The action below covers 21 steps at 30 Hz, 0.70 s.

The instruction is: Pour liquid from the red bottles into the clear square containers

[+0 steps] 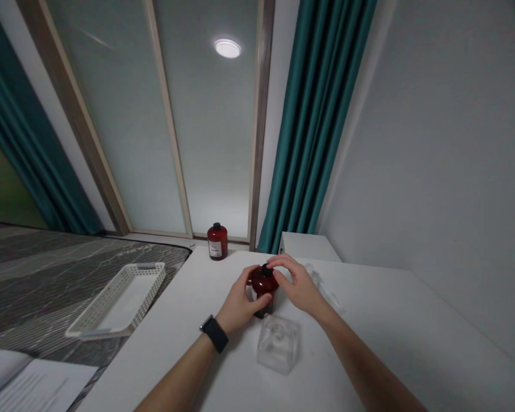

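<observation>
Upright, the dark red bottle [264,289] wears a black cap, both hands gripping it.

**Both hands closed together, forearms converging**

Two bare forearms, reaching forward and meeting at the middle. Left hand [239,303] curled, palm turned toward the right, fingers wrapped in a grip, thumb pointing to the other hand. Dark watch on the left wrist. Right hand [295,283] slightly higher, palm down, fingers bent and arched over the top, fingertips nearly touching the left thumb. Right wrist a little bent, forearm stretched diagonally back. Both hands closed in grasp, very near to each other.
</observation>
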{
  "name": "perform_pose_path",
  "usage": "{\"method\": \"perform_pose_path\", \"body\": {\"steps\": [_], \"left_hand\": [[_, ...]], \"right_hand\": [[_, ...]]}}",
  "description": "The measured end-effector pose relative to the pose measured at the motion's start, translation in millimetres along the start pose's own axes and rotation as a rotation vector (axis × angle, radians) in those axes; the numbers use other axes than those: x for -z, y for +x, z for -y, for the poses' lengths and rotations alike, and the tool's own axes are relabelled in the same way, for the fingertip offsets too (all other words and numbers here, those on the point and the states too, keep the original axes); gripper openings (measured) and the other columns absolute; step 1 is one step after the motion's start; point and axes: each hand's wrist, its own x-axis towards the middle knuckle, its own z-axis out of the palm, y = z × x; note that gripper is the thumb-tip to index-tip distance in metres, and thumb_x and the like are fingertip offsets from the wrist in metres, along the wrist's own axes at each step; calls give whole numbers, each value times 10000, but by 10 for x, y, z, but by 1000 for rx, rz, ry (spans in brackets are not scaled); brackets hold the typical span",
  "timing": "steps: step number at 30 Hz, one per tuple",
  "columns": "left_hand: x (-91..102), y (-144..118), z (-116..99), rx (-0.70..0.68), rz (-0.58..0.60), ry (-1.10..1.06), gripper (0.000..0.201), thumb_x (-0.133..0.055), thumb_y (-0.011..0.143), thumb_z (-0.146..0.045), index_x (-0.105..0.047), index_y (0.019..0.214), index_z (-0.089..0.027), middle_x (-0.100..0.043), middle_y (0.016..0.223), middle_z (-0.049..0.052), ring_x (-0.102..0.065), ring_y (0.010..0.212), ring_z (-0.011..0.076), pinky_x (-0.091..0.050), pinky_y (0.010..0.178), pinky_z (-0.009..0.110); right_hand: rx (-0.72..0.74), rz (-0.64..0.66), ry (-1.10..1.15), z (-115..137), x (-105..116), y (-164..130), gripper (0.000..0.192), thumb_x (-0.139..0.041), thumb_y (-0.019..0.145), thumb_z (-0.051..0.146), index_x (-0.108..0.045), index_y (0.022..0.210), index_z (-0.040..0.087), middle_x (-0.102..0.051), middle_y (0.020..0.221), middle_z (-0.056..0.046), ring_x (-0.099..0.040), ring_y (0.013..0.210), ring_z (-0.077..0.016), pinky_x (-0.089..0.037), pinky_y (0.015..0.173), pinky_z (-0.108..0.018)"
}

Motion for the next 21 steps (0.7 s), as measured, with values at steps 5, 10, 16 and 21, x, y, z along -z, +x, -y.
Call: {"method": "perform_pose_path", "body": {"steps": [5,10,16,21], "left_hand": [[-7,3,12,7,2,4,580,-716,759,-204,-481,1289,-174,-606,1278,109,-607,1142,262,-462,1043,435],[-19,10,39,1,-2,-14,569,-711,766,-205,-487,1288,-172,-598,1287,115,-600,1145,265,-453,1041,437],[-13,5,22,13,-4,-16,578,-722,754,-198,-495,1285,-173,-609,1274,116,-599,1141,273,-446,1041,447],[-12,-2,34,11,2,-28,580,-720,763,-181,-493,1297,-180,-600,1301,119,-597,1161,272,-442,1055,456]], "right_hand": [[-18,2,6,-13,-5,-1,202,-516,880,143,-677,959,237,-669,1015,-50,-631,1019,-203,-472,969,-389],[-8,3,15,-5,-24,7,196,-518,862,128,-662,946,232,-661,1048,-47,-620,1042,-197,-459,980,-381],[-51,-30,21,-37,-48,-9,199,-525,850,137,-641,978,235,-659,997,-36,-628,988,-197,-485,943,-381],[-87,-35,97,-76,-45,-20,277,-523,864,157,-623,1106,249,-671,1127,-46,-610,1110,-204,-449,1033,-405]]}}
